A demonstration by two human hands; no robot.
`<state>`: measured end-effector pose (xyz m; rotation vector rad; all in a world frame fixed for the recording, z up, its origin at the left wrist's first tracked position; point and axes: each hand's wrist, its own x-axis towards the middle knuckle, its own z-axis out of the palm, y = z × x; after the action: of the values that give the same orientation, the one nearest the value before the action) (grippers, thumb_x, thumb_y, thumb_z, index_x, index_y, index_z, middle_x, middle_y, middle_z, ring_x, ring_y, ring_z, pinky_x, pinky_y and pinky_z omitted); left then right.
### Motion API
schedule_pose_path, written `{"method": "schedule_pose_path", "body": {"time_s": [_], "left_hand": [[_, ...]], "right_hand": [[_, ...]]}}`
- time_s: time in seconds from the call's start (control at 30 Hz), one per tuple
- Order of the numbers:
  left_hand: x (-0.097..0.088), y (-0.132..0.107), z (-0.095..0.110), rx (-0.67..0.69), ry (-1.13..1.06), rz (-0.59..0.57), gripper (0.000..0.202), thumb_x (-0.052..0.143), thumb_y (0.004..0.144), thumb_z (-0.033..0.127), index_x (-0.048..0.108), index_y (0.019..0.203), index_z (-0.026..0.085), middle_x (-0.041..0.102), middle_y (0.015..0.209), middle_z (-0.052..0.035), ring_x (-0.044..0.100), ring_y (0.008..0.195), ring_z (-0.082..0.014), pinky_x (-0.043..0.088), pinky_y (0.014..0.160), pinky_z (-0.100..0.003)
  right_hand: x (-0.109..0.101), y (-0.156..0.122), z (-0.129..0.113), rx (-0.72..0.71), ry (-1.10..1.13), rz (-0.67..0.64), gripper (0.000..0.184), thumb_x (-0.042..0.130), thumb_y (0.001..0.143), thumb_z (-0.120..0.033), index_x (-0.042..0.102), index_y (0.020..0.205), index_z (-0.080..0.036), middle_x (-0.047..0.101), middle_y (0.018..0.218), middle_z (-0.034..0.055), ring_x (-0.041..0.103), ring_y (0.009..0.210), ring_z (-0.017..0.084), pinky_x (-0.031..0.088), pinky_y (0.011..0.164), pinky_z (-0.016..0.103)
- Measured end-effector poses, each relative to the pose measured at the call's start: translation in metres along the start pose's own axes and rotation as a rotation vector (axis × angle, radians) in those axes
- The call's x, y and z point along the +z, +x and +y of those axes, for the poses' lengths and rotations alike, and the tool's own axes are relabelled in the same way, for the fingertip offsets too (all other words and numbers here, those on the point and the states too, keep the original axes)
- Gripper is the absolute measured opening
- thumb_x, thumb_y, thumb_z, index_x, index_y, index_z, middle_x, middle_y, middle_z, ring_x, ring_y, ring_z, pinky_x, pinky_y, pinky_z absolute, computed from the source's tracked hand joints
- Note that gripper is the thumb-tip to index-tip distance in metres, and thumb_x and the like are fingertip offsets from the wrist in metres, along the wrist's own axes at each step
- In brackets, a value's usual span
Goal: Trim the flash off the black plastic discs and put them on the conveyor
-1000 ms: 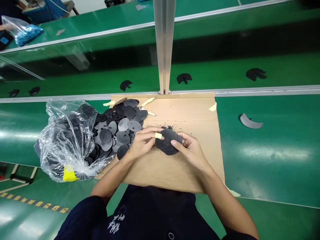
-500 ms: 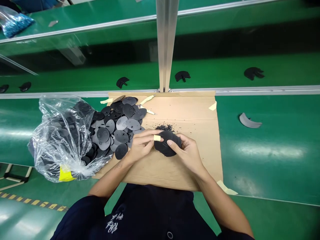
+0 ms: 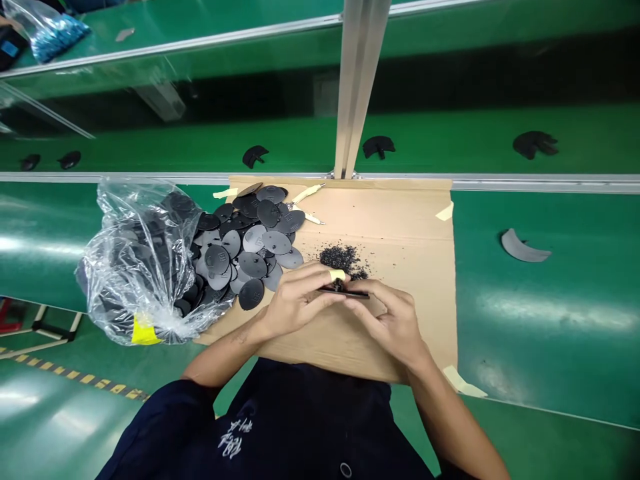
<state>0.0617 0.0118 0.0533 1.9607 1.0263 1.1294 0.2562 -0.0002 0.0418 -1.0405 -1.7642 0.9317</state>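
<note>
Between my two hands, black plastic discs (image 3: 359,294) are held nearly edge-on; how many is hidden. My left hand (image 3: 295,298), with yellow tape round one finger, pinches their left side. Thumb and fingers of my right hand (image 3: 395,319) grip the right side. Just beyond them, a heap of small black plastic bits (image 3: 340,257) lies on the cardboard sheet (image 3: 395,213). To the left spreads a pile of black and grey oval discs (image 3: 253,265), some with small stubs. Cutters with yellow-wrapped handles (image 3: 307,194) lie behind that pile.
A clear plastic bag (image 3: 145,267) full of discs stands at the left. A curved grey piece (image 3: 524,247) lies on the green bench (image 3: 545,333) at right. A metal post (image 3: 363,87) rises behind the cardboard, with broken black discs (image 3: 379,146) on the strip beyond.
The discs have tipped from face-up to edge-on in my hands. My left hand's thumb and fingers now pinch them. The heap of black bits shows more fully. The view has shifted slightly.
</note>
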Motion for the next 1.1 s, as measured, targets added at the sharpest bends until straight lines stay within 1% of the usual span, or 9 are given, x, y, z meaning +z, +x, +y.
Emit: {"method": "schedule_pose_path", "body": {"time_s": [0.1,0.23,0.4,0.57,0.63,0.73,0.87,1.03,1.1], "left_hand": [[-0.004,-0.002,0.003,0.103,0.044,-0.021,0.026,0.066,0.093,0.024,0.069,0.117,0.017,0.074,0.096,-0.0099,0.068,0.086,-0.0179,0.055,0.076,-0.032],[-0.006,-0.002,0.008,0.129,0.01,-0.063,0.032,0.066,0.093,0.023,0.066,0.125,0.02,0.075,0.101,-0.0093,0.068,0.088,-0.0174,0.055,0.078,-0.032],[-0.004,-0.003,0.012,0.219,-0.005,0.048,0.037,0.074,0.088,0.026,0.068,0.124,0.022,0.077,0.091,-0.0053,0.069,0.08,-0.0156,0.055,0.071,-0.029],[-0.004,-0.006,0.013,0.207,0.018,-0.049,0.041,0.07,0.091,0.023,0.064,0.132,0.022,0.077,0.096,-0.008,0.07,0.083,-0.0173,0.057,0.074,-0.032],[-0.002,-0.008,0.013,0.224,0.027,-0.018,0.044,0.072,0.089,0.023,0.063,0.132,0.022,0.078,0.094,-0.0074,0.071,0.081,-0.0169,0.057,0.072,-0.031],[0.004,-0.013,0.014,0.267,0.048,0.08,0.051,0.076,0.085,0.022,0.062,0.135,0.021,0.078,0.092,-0.007,0.072,0.082,-0.0171,0.058,0.071,-0.03],[0.008,-0.018,0.016,0.288,0.072,0.152,0.051,0.075,0.087,0.025,0.061,0.136,0.02,0.078,0.091,-0.0064,0.073,0.08,-0.0168,0.06,0.07,-0.029],[0.003,-0.017,0.017,0.226,0.037,-0.011,0.04,0.069,0.092,0.019,0.064,0.131,0.02,0.078,0.094,-0.0076,0.073,0.084,-0.017,0.061,0.072,-0.031],[0.003,-0.017,0.017,0.232,0.032,0.011,0.038,0.07,0.09,0.02,0.065,0.128,0.02,0.078,0.091,-0.0068,0.073,0.082,-0.017,0.061,0.071,-0.03]], "right_hand": [[-0.009,0.0,-0.002,-0.104,-0.01,-0.05,0.017,0.065,0.093,-0.02,0.073,0.108,-0.024,0.077,0.097,0.0048,0.074,0.085,0.018,0.061,0.077,0.03],[-0.01,-0.004,-0.001,-0.213,-0.03,-0.016,0.026,0.065,0.092,-0.015,0.072,0.115,-0.024,0.078,0.103,0.006,0.075,0.088,0.018,0.062,0.079,0.028],[-0.008,-0.011,-0.001,-0.195,-0.02,-0.035,0.031,0.064,0.093,-0.014,0.071,0.121,-0.026,0.078,0.107,0.0054,0.076,0.093,0.019,0.063,0.084,0.03],[-0.011,-0.015,-0.002,-0.193,-0.04,-0.059,0.037,0.065,0.092,-0.015,0.069,0.127,-0.027,0.078,0.109,0.0051,0.076,0.093,0.02,0.064,0.084,0.031],[-0.012,-0.015,-0.002,-0.188,-0.033,-0.061,0.038,0.065,0.092,-0.014,0.069,0.127,-0.027,0.078,0.107,0.0039,0.077,0.09,0.019,0.065,0.082,0.03],[-0.014,-0.015,-0.004,-0.2,-0.027,-0.062,0.038,0.066,0.091,-0.012,0.07,0.126,-0.027,0.079,0.105,0.0036,0.077,0.091,0.019,0.064,0.082,0.028],[-0.017,-0.017,-0.007,-0.228,-0.043,-0.08,0.04,0.064,0.091,-0.009,0.069,0.127,-0.025,0.078,0.105,0.0047,0.076,0.094,0.019,0.064,0.084,0.029],[-0.017,-0.02,-0.006,-0.233,-0.066,-0.087,0.043,0.066,0.089,-0.009,0.068,0.129,-0.024,0.078,0.107,0.0061,0.076,0.095,0.021,0.065,0.084,0.032],[-0.016,-0.02,-0.006,-0.227,-0.048,-0.099,0.04,0.065,0.09,-0.009,0.068,0.128,-0.023,0.078,0.106,0.0067,0.076,0.095,0.02,0.065,0.084,0.03]]}}
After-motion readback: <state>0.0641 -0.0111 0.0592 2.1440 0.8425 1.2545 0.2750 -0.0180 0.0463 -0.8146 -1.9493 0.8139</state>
